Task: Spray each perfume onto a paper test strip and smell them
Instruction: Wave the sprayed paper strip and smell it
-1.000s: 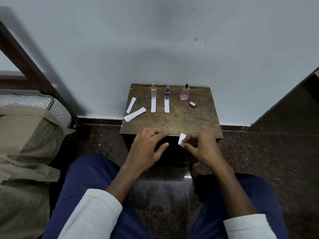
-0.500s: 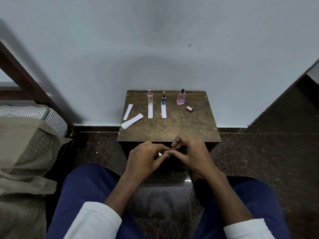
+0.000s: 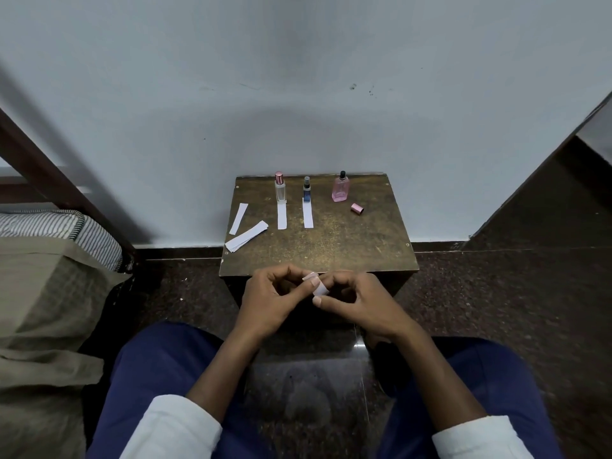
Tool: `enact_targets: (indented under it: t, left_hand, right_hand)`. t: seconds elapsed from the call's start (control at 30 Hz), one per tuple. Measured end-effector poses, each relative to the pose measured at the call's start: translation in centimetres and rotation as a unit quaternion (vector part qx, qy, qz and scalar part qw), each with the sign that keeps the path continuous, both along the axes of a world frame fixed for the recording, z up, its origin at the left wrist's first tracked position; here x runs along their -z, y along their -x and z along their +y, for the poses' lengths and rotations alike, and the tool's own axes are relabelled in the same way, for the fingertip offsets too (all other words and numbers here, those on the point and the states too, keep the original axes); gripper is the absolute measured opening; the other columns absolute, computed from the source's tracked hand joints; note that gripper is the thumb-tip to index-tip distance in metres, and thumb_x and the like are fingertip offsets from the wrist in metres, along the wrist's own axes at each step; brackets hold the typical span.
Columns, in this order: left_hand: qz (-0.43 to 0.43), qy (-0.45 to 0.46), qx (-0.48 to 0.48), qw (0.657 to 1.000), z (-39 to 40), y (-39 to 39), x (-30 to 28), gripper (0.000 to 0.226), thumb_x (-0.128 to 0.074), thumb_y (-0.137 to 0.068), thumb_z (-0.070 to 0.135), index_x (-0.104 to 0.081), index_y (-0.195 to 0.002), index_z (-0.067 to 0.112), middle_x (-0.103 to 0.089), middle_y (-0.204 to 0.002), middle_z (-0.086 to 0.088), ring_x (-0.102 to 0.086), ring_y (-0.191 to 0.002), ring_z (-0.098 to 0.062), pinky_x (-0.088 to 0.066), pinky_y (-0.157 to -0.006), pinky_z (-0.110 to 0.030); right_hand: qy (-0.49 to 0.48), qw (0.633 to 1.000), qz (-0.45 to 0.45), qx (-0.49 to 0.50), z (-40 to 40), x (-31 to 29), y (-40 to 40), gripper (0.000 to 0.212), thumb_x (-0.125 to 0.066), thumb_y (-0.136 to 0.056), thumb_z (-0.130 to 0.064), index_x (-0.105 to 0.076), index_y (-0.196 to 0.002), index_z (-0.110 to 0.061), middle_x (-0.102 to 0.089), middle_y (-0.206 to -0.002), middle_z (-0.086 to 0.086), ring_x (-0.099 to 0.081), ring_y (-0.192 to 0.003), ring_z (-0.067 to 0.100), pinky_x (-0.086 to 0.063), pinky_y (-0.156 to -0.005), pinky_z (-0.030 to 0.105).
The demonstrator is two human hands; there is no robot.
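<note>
Three perfume bottles [image 3: 306,190]; one loose cap [image 3: 357,209]; five paper strips [image 3: 281,216].

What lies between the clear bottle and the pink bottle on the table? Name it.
In the head view, the small blue bottle stands between the clear bottle and the pink bottle, a paper strip lying before it.

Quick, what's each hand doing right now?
Left hand: pinching the small paper strip.
Right hand: pinching the same strip.

I face a plain pale wall [image 3: 298,77] with a few dark specks. Before me stands a small worn brown table [image 3: 347,246] — set against the wall. Dark speckled floor [image 3: 496,293], glossy. To my left, a striped mattress [image 3: 49,226] under a wooden frame [image 3: 66,187].
</note>
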State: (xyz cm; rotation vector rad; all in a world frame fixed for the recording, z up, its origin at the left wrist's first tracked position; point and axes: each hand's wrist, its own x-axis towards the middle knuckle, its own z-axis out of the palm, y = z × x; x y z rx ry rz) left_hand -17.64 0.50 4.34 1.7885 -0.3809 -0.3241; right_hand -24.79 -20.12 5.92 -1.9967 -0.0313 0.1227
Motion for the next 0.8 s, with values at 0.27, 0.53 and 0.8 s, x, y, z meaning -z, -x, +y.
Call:
enact_targets:
  t: [0.27,0.53,0.8]
  left_hand:
    - [-0.037,-0.065,0.003,0.997,0.2,0.1,-0.3,0.01,-0.077,-0.099,0.038,-0.085,-0.103,0.033,-0.081,-0.088,0.013,-0.077,-0.08,-0.008,-0.065,-0.079,-0.045]
    - [-0.061,-0.089,-0.059,0.992,0.8,-0.7,-0.4,0.009,-0.078,-0.097,0.037,-0.086,-0.101,0.034,-0.08,-0.089,0.022,-0.075,-0.085,-0.003,-0.062,-0.078,-0.032]
    - [-0.049,-0.086,-0.088,0.991,0.8,-0.9,0.2,0.008,-0.078,-0.098,0.037,-0.085,-0.101,0.035,-0.08,-0.087,0.02,-0.075,-0.083,-0.004,-0.063,-0.076,-0.034]
  right_hand:
    - [-0.035,0.998,0.023,0.036,-0.5,0.6,-0.1,0.006,-0.078,-0.095,-0.024,-0.076,-0.093,-0.019,-0.079,-0.09,0.002,-0.076,-0.088,0.021,-0.06,-0.084,0.041]
    - [-0.1,0.992,0.064,0.042,-1.2,0.7,-0.2,0.006,-0.078,-0.095,-0.023,-0.079,-0.101,-0.022,-0.077,-0.084,-0.001,-0.07,-0.079,0.007,-0.053,-0.076,0.022]
    - [-0.127,0.985,0.116,0.013,-0.8,1.1,-0.6,0.011,-0.075,-0.098,-0.026,-0.078,-0.106,-0.018,-0.08,-0.095,0.007,-0.071,-0.084,0.015,-0.054,-0.077,0.03]
